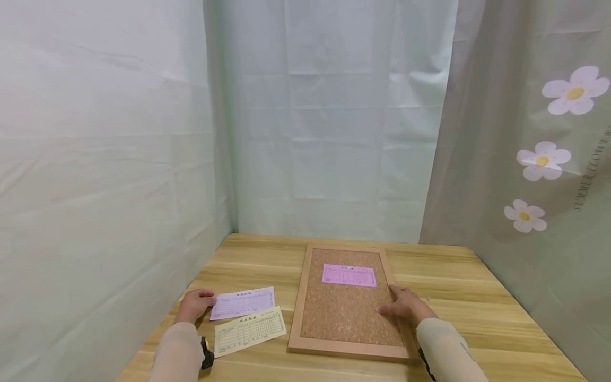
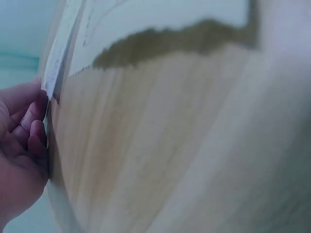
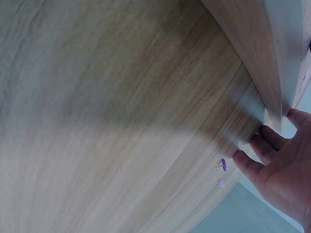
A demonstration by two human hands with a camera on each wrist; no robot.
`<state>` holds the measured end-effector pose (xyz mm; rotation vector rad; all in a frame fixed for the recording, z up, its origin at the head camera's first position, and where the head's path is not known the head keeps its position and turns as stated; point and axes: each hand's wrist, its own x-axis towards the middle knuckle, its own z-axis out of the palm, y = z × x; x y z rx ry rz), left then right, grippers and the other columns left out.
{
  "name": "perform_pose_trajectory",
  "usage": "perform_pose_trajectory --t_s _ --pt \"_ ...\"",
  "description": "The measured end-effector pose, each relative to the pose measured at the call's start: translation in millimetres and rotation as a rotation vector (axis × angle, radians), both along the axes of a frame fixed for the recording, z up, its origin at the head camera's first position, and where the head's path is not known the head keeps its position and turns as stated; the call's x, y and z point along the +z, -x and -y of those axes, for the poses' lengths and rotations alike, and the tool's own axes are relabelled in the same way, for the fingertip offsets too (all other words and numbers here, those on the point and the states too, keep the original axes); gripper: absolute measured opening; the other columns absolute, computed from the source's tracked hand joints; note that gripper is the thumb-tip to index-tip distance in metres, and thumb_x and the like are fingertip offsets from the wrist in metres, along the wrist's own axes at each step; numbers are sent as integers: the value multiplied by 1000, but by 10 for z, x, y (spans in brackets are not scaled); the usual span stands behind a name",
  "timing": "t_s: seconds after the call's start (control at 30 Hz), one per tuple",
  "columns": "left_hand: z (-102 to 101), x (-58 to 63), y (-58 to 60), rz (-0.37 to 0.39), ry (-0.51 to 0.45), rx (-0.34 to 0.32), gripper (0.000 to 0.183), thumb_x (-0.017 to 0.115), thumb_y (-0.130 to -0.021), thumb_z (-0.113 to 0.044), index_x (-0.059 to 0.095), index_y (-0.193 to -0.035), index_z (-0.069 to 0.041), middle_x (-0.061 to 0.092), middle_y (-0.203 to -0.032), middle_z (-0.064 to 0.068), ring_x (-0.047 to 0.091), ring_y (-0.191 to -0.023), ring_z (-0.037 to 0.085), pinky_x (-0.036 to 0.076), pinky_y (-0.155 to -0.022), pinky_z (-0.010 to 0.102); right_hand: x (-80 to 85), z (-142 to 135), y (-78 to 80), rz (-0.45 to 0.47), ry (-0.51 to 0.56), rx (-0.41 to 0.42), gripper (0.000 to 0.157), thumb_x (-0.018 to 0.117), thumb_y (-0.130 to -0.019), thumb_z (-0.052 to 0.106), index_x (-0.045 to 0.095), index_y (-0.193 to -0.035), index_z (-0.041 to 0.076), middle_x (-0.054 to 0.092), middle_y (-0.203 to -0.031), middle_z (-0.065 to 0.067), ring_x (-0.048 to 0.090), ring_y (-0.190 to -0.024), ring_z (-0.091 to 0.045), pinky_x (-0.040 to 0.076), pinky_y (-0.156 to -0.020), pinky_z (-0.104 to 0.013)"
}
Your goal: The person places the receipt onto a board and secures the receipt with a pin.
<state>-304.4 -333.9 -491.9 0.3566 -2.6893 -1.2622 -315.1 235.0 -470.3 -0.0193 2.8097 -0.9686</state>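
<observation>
Fingertips of my left hand [image 1: 194, 305] pinch the left edge of a pale lilac form slip [image 1: 243, 304]; in the left wrist view that slip's corner [image 2: 56, 68] meets the fingers. Just below it lies a yellow form slip [image 1: 250, 331]. My right hand [image 1: 406, 306] rests at the right side of a framed cork board [image 1: 350, 318], thumb over the cork and fingers spread along the wooden frame [image 3: 262, 53]. In the right wrist view, fingertips reach down to the table beside the frame. A pink form slip [image 1: 349, 276] lies on the upper cork, a small pale spot at its top edge.
A purple thumbtack [image 3: 224, 165] lies on the wooden table [image 1: 458, 281], right of the board and close to my right fingertips. Pale curtains [image 1: 334, 116] enclose the table at the back and both sides; the right one carries printed flowers [image 1: 542, 161].
</observation>
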Motion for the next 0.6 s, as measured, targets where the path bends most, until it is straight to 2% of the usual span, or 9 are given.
perform_pose_trajectory --t_s 0.1,0.27,0.43,0.6 --pt "-28 27 -15 20 21 15 34 62 -92 -3 58 -118 18 56 -123 35 49 -116 51 35 -102 60 -11 2 3 -6 -5 2 101 81 -80 47 30 -152 -3 28 -144 -43 31 -131 -61 31 -101 -70" --pt "-47 50 -16 50 39 23 34 61 -94 -4 57 -120 18 55 -125 36 48 -117 52 35 -102 61 -10 9 3 3 9 -9 101 81 -80 46 30 -153 -1 28 -145 -42 33 -130 -60 32 -101 -71" --pt "-31 28 7 28 55 9 40 66 -92 -9 57 -122 16 55 -129 34 47 -120 52 35 -103 61 1 7 -2 12 28 -19 103 82 -79 46 29 -153 0 27 -146 -42 31 -131 -60 30 -101 -71" --pt "-9 6 46 55 53 -9 45 71 -89 -14 59 -124 12 53 -131 34 47 -120 51 35 -102 61 1 -3 -8 11 30 -15 103 81 -79 47 28 -153 -1 26 -146 -42 28 -132 -61 29 -102 -71"
